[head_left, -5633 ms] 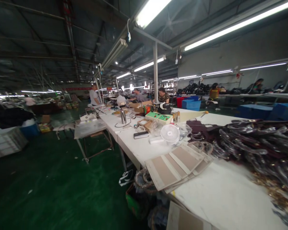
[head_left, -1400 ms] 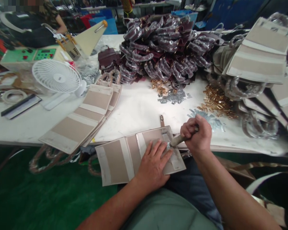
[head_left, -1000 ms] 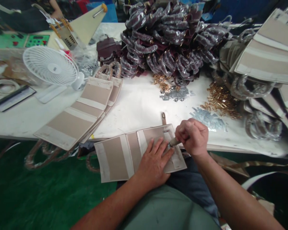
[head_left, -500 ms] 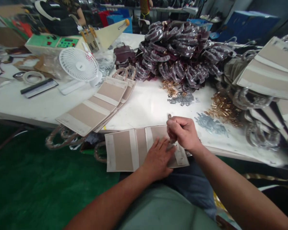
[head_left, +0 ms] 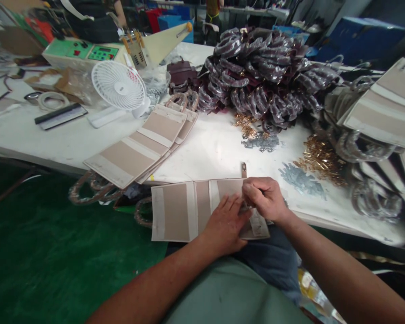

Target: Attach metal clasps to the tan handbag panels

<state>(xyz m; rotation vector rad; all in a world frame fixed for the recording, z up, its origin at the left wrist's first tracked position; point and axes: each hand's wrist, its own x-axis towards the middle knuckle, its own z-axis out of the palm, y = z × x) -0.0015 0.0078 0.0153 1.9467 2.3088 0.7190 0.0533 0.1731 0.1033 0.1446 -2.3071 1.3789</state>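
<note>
A beige bag panel (head_left: pixel 175 211) with pale strips lies across my lap against the table's front edge. My left hand (head_left: pixel 224 225) rests on it, flat with the fingers stretched out. Just right of those fingertips my right hand (head_left: pixel 265 198) is closed in a pinch over the panel's right part; what it grips is hidden. Past the panel's upper edge sticks out a small tab with a gold metal fitting (head_left: pixel 244 169). A wrapped loop handle (head_left: pixel 143 212) shows at the panel's left end.
More beige panels (head_left: pixel 135 148) are stacked to the left, near a white fan (head_left: pixel 119 85). Grey metal plates (head_left: pixel 302 180) and gold fittings (head_left: pixel 322 157) lie to the right. Dark wrapped handles (head_left: pixel 256 76) are heaped behind; further panels (head_left: pixel 384 108) stand at far right.
My right hand has moved down from the panel's upper edge toward my body, leaving the tab more exposed. My left hand stays on the panel. The whole view has shifted slightly.
</note>
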